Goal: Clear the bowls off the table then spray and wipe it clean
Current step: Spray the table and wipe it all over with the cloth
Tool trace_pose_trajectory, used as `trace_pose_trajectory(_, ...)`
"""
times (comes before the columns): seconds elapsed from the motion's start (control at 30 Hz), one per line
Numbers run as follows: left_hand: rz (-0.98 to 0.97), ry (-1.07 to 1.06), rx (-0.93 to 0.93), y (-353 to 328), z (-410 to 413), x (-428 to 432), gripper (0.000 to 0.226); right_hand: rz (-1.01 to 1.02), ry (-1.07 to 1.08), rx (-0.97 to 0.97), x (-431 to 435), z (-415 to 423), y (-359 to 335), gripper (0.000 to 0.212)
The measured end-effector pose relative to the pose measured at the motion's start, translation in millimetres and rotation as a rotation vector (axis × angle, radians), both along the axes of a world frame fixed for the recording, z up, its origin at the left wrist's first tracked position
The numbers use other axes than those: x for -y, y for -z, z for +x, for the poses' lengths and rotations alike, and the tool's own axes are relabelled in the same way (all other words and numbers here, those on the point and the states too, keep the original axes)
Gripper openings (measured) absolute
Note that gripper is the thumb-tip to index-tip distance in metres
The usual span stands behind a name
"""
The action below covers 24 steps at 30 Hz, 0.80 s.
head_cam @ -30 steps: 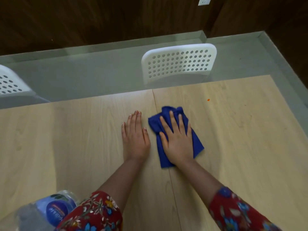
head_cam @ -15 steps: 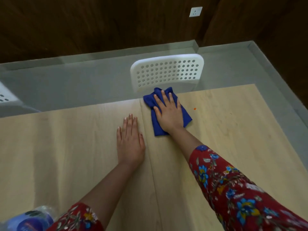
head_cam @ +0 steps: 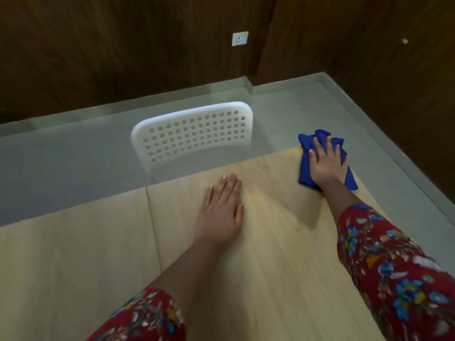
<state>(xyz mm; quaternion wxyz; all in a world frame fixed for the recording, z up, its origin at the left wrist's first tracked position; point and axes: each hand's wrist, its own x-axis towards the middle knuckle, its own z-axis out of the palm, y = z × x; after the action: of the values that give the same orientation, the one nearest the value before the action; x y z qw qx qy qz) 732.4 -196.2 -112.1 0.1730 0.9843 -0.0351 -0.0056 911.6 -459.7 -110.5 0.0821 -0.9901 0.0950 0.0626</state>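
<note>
We wipe the worktop.
Our right hand presses flat on the blue cloth; left hand lies flat, empty.

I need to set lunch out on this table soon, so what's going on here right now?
A person in red floral sleeves is at the wiping stage on the light wooden table. Their right hand presses a folded blue cloth flat at the table's far right corner, where the cloth overhangs the far edge. Their left hand rests flat and empty nearer the middle. No bowls show in the visible part. A white perforated plastic chair stands beyond the far edge.
</note>
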Motion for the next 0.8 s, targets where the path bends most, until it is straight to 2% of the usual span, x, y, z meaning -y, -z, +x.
trace_pose_trajectory(0.17, 0.016, 0.044, 0.049, 2, 0, 2, 0.061, 0.0, 0.101, -0.012, -2, 16, -2, 0.057)
trace_pose_trajectory(0.23, 0.027, 0.071, 0.061, 2, 0, 2, 0.06, -0.01, -0.05, 0.029, -31, -7, -3, 0.056)
trace_pose_trajectory(0.33, 0.057, 0.095, 0.059, 2, -1, 2, 0.058, 0.012, -0.44, 0.057, -83, -76, 1, 0.062)
trace_pose_trajectory(0.4, 0.062, 0.102, 0.062, 0, -1, 3, 0.058, -0.002, -0.537, 0.03, -89, -93, -1, 0.063)
trace_pose_trajectory(0.43, 0.055, 0.118, 0.059, -1, -2, 3, 0.057, -0.006, -0.49, 0.025, -81, -85, -2, 0.06)
trace_pose_trajectory(0.57, 0.017, 0.146, 0.058, -1, -2, 1, 0.06, 0.042, -0.039, -0.028, -21, -11, -5, 0.059)
trace_pose_trajectory(0.67, -0.005, 0.143, 0.063, 1, -1, 0, 0.061, 0.07, -0.015, -0.009, -1, 0, -2, 0.057)
trace_pose_trajectory(0.8, -0.031, 0.136, 0.059, 0, -2, 1, 0.061, 0.055, 0.091, 0.108, 34, -86, 3, 0.055)
